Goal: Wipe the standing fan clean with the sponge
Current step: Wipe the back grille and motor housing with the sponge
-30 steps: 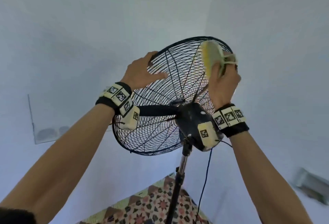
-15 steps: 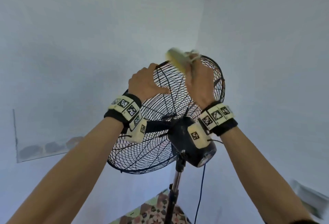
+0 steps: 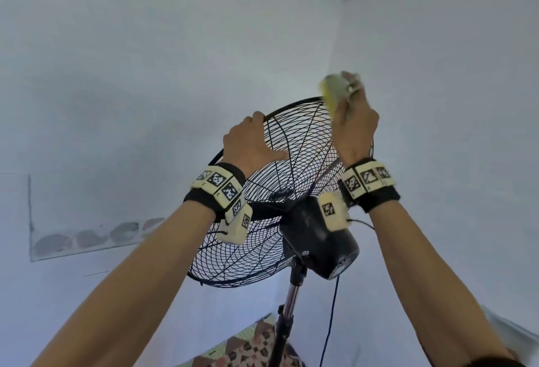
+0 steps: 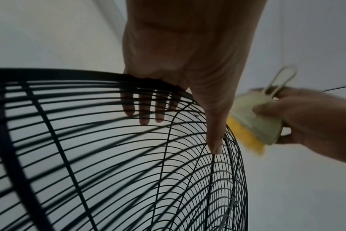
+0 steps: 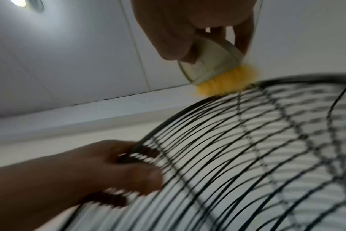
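Note:
The standing fan's black wire cage point(image 3: 280, 191) faces away from me, with its dark motor housing point(image 3: 318, 235) toward me on a metal pole point(image 3: 287, 308). My left hand point(image 3: 252, 140) grips the cage's top rim, fingers hooked over the front wires point(image 4: 144, 109) and thumb point(image 4: 215, 132) on the back. My right hand point(image 3: 354, 121) holds a yellow sponge with a pale green holder point(image 3: 334, 91), its yellow face point(image 5: 225, 84) touching the top rim point(image 5: 286, 81). The sponge point(image 4: 253, 123) sits just right of my left thumb.
White walls meet in a corner behind the fan. A blue cord point(image 3: 329, 323) hangs from the motor beside the pole. A patterned cloth point(image 3: 250, 349) lies below. A ceiling light point(image 5: 28, 3) shows at the top of the right wrist view.
The sponge slid from the cage's upper right side up and leftward along the rim, then back right to the top rim. My left hand kept hold of the rim.

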A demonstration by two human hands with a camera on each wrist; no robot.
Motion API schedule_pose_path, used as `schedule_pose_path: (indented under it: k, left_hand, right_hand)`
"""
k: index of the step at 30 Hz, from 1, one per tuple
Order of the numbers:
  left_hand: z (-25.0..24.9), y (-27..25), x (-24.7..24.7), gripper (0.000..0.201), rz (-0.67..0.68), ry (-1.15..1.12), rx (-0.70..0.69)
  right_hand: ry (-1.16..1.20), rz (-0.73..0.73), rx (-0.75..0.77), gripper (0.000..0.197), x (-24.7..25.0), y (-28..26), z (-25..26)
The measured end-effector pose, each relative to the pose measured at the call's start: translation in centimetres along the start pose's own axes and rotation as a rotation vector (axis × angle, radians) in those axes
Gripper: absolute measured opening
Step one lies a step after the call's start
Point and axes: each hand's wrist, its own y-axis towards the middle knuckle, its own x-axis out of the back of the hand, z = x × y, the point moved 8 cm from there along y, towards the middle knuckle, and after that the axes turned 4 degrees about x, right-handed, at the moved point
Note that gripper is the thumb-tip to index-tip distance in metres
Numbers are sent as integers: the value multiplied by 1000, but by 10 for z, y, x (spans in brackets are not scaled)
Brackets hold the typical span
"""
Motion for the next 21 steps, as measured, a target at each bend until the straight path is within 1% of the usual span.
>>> schedule_pose_path:
  k: [1, 2, 3, 5, 8, 9, 10, 11, 12, 13, 14, 15, 16, 17, 18, 19, 21]
  left_hand:
    - [-1, -1, 0, 99, 5, 2, -3]
    - [-1, -1, 0, 99, 8, 3, 0]
    - [0, -1, -1, 99, 8, 5, 4]
    - [2, -1, 0, 99, 0, 12, 12]
    - [3, -1, 1, 96, -14, 8, 20]
    - [3, -1, 1, 94, -24, 6, 19]
    - [2, -1, 2, 92, -29, 5, 15]
    - [1, -2, 2, 93, -25, 5, 12]
    - [0, -3, 1, 95, -16, 6, 7]
    - [-1, -3, 1, 97, -8, 7, -1]
    - [-2, -4, 1, 99, -2, 6, -7]
    - [-1, -4, 0, 100, 1, 4, -8]
    - [-2, -4, 0, 100, 1, 4, -10]
    - [0, -4, 0, 100, -1, 4, -6]
    - [0, -3, 0, 99, -2, 7, -3]
    - [2, -3, -1, 99, -3, 9, 3]
    - [5, -1, -1, 98, -17, 6, 16]
  right_hand:
    - [-37, -7, -44, 42, 4, 7, -8]
    - [-62, 27, -50, 44, 3, 11, -9]
    - [-78, 81, -22, 44, -2, 10, -4]
    - [-74, 196, 97, 43, -15, -5, 20]
    - [75, 377, 328, 45, -27, -49, 61]
    - [115, 423, 393, 43, -28, -61, 70]
    - [149, 432, 414, 37, -27, -64, 73]
    - [180, 378, 370, 28, -21, -57, 68]
    - [191, 272, 270, 19, -13, -45, 53]
    - [167, 140, 131, 14, -4, -32, 30]
    - [116, 27, -11, 13, 7, -23, 7]
    - [73, -38, -126, 14, 13, -20, -13]
    - [74, -53, -197, 14, 14, -20, -25]
    - [109, -24, -226, 14, 9, -25, -27]
    - [155, 32, -218, 12, 2, -32, -20]
    - [207, 106, -181, 11, -6, -43, -7]
    - [333, 274, -37, 10, -19, -71, 26]
